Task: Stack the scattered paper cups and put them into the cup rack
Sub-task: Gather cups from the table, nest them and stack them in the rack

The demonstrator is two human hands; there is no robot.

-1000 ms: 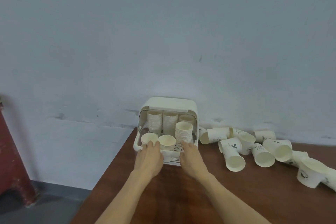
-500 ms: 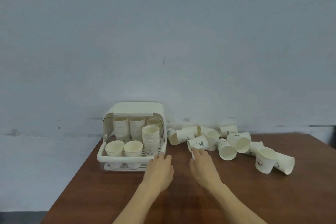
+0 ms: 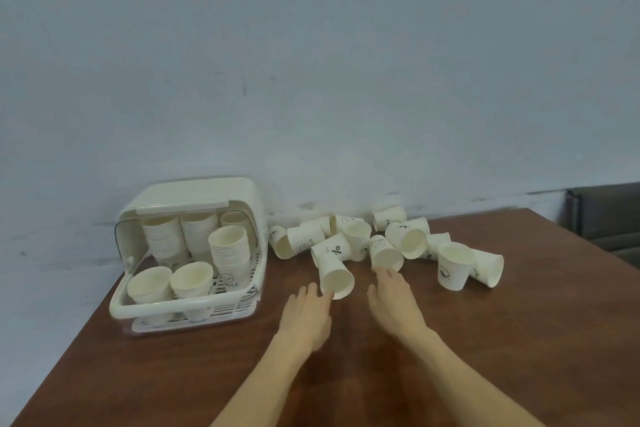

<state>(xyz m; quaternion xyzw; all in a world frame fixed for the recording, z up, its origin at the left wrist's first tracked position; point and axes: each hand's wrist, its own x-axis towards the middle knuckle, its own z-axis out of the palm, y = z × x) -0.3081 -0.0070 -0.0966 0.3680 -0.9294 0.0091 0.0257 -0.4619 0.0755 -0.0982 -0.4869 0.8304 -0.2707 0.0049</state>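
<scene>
The cup rack [image 3: 194,302] already holds several stacks; about a dozen paper cups [image 3: 384,246] lie scattered right of it on the worktop [image 3: 485,340]. Left hand [image 3: 306,317] and right hand [image 3: 394,302] reach out, open and empty.

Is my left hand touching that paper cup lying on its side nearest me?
Touching. In the head view the left hand has its fingertips against the lower rim of the tipped paper cup, with no table visible between them.
</scene>
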